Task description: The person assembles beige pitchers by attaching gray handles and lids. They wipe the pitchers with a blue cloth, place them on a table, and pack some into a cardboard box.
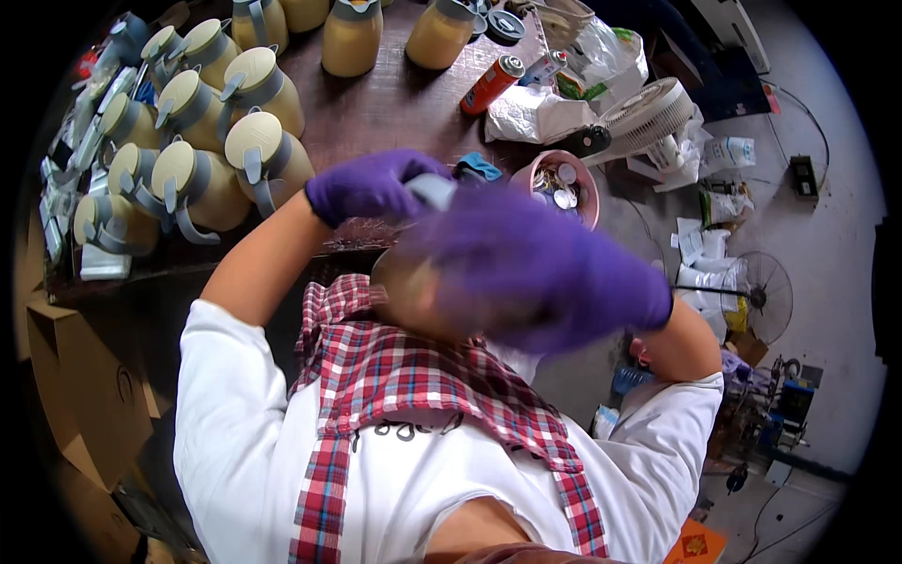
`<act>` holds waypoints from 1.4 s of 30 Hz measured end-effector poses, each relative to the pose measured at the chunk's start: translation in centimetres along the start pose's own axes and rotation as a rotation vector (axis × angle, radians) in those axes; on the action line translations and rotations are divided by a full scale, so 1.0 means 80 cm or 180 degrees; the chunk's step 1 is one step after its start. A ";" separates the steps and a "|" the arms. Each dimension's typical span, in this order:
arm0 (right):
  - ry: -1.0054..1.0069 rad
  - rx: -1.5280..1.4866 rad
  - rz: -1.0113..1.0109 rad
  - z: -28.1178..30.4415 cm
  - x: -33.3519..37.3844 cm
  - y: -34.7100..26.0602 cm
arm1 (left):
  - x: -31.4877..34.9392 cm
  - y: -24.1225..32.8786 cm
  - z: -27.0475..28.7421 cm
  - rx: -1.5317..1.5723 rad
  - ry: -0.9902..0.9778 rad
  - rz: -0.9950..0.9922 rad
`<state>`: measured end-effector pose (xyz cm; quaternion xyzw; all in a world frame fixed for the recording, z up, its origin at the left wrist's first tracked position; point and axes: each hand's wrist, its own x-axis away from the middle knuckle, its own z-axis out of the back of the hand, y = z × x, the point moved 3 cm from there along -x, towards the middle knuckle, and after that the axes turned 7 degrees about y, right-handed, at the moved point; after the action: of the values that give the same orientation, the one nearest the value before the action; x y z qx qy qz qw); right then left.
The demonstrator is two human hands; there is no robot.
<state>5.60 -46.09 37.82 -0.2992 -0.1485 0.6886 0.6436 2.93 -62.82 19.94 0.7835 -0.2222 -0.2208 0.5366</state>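
Note:
In front of my chest is a beige thermal jug (399,287) with a grey part, mostly covered by my gloved hands and smeared by motion. My left hand (371,186), in a purple glove, is closed around the grey part at its far side. Over the near right side of the jug lies my right hand (554,268), also in purple, its fingers too blurred to make out. On the table to the left stand several finished-looking beige jugs (197,179) with grey handles and beige lids. Two jugs without lids, one a beige jug (352,42), stand farther back.
A brown table (404,113) carries a red spray can (490,86), a white plastic bag and a small white fan (648,117). A pink bucket (587,193) of small parts is beyond my right hand. Cardboard boxes (89,385) sit at left; a standing fan (756,296) at right.

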 end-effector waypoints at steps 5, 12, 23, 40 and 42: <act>-0.0527 0.0218 0.0218 -0.036 0.076 -0.031 | -0.022 -0.028 -0.072 0.0238 -0.0318 0.0005; 0.2591 -0.0988 -0.2762 -0.091 0.229 0.141 | -0.014 -0.046 -0.194 -0.3778 0.2189 -0.1104; 0.1578 0.0427 -0.0304 0.020 0.188 0.053 | -0.014 0.007 -0.189 -0.0841 0.1874 -0.0460; 0.1767 -0.1290 -0.2781 0.059 0.145 0.173 | -0.062 0.044 -0.139 -0.2877 0.2074 -0.0330; 0.1129 -0.0843 -0.2221 0.050 0.146 0.190 | -0.053 0.030 -0.136 -0.2904 0.2075 -0.0234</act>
<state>-8.83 -35.87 29.40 -0.4252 -0.2152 0.3418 0.8100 5.59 -53.04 26.19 0.5069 0.1006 -0.0596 0.8540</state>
